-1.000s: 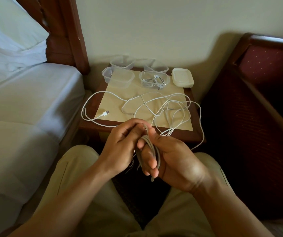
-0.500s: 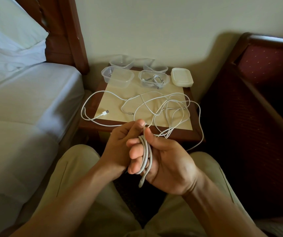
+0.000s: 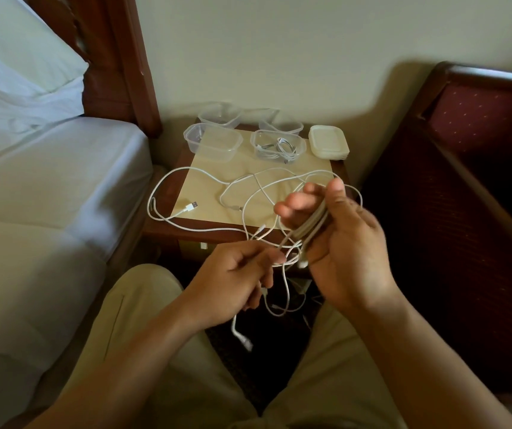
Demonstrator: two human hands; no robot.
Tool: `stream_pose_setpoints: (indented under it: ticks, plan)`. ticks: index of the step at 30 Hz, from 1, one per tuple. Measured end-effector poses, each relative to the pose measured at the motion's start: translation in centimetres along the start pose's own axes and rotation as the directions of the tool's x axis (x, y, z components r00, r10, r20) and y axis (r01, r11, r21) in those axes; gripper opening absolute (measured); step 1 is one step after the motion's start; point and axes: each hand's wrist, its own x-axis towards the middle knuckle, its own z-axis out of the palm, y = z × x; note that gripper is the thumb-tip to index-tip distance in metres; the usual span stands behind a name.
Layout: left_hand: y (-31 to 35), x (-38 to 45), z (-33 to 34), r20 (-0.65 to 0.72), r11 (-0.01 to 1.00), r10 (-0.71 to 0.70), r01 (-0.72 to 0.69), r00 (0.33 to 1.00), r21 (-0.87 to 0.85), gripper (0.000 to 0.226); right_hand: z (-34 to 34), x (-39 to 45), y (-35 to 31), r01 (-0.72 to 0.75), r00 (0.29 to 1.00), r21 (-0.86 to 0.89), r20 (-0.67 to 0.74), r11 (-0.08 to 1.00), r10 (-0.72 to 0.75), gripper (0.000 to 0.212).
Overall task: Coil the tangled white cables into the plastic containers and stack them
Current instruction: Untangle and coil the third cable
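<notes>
We see thin, smooth white cable [image 3: 305,226] looped around our right hand [image 3: 341,243]; our left hand [image 3: 236,275] pinches its trailing strand. More cable tangles on the nightstand [image 3: 322,168]. One clear rectangular container [image 3: 278,145] holds coiled cable.

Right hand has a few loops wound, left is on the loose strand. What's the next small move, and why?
Probably one more wrap: the left hand carries the strand it pinches up and around the coil held in the right hand. Slack still hangs between the knees, and more cable lies tangled on the nightstand, so this coil looks too unfinished for a container.
</notes>
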Motion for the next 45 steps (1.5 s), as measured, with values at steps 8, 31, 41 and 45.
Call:
stream_pose_setpoints:
  ticks: [8,31,41,45]
  plan:
    - [0.4,0.1,-0.9,0.137,0.824,0.239,-0.275,0.961,0.495,0.014,-2.6,-0.3,1.8,0.224,0.963,-0.954,0.186,0.197,-0.193,0.026]
    - [0.4,0.8,-2.4,0.133,0.36,0.436,-0.308,0.89,0.881,0.025,-4.1,0.1,3.3,-0.475,0.769,-0.449,0.206,0.757,0.605,0.063]
    - [0.3,0.0,1.1,-0.225,0.969,0.143,-0.091,0.964,0.23,0.02,-3.3,0.6,2.6,-0.594,0.703,-0.132,0.395,0.794,0.592,0.055]
    - [-0.3,0.0,1.1,-0.261,0.987,0.099,-0.061,0.96,0.151,0.022,-1.9,0.0,3.1,-0.529,0.804,-0.18,0.208,0.83,0.557,0.056]
